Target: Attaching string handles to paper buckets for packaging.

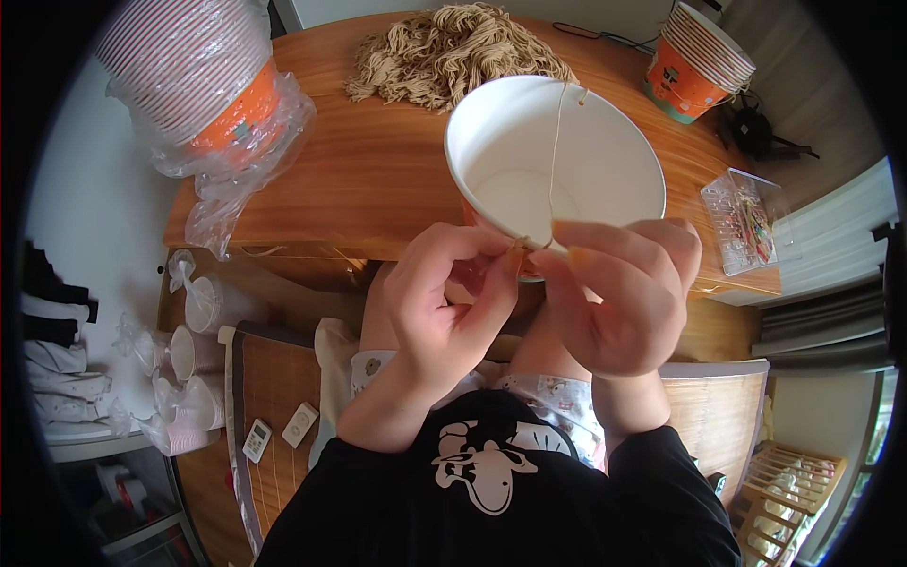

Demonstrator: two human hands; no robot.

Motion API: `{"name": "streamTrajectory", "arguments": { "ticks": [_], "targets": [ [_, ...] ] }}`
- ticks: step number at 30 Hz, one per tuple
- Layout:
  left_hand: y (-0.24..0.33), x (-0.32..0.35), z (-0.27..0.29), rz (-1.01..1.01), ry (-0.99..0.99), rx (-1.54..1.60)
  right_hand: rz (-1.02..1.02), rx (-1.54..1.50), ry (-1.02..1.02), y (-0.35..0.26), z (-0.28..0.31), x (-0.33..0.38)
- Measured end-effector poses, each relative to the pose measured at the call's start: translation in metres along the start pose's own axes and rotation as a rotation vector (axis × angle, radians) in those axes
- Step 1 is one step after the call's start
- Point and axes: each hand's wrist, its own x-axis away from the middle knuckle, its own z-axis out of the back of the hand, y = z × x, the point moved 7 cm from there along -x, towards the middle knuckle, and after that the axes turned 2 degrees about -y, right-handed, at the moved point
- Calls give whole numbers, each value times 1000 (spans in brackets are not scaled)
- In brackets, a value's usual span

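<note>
A large paper bucket (pixel 496 142), white inside and orange outside, tilts its open mouth toward me at the table's front edge. From its far rim a thin tan cord (pixel 556 142) runs across the mouth to the near rim. My left hand (pixel 449 298) is closed, thumb and forefinger pinching the near rim where a short bit of cord shows. Beside it, my right hand (pixel 624 293) is closed with its fingertips on the cord. The fingers partly hide the spot where cord and rim meet.
A heap of tan cords (pixel 453 52) lies at the back of the wooden table (pixel 368 180). Plastic-wrapped stacked buckets (pixel 231 104) stand left, more stacked buckets (pixel 694 71) back right. A clear box (pixel 746 222) of small coloured items sits right. Bagged white tubs (pixel 194 354) are lower left.
</note>
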Motion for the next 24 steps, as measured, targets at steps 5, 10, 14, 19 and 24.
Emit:
{"name": "streamTrajectory", "arguments": {
  "ticks": [5, 10, 14, 19, 24],
  "targets": [
    [-1, 0, -1, 9, 8, 50, -29, -71, -45, -2, 1, 2],
    [3, 1, 0, -9, 6, -21, 3, 46, -129, -3, -4, -1],
    [11, 2, 1, -106, 15, -134, 39, 37, -151, 0, -4, -2],
    [15, 3, 2, -163, 31, -198, 18, 46, -173, -1, -5, -5],
    [17, 2, 3, -222, 13, -234, -54, 6, -116, -2, -3, -4]
  ]
}}
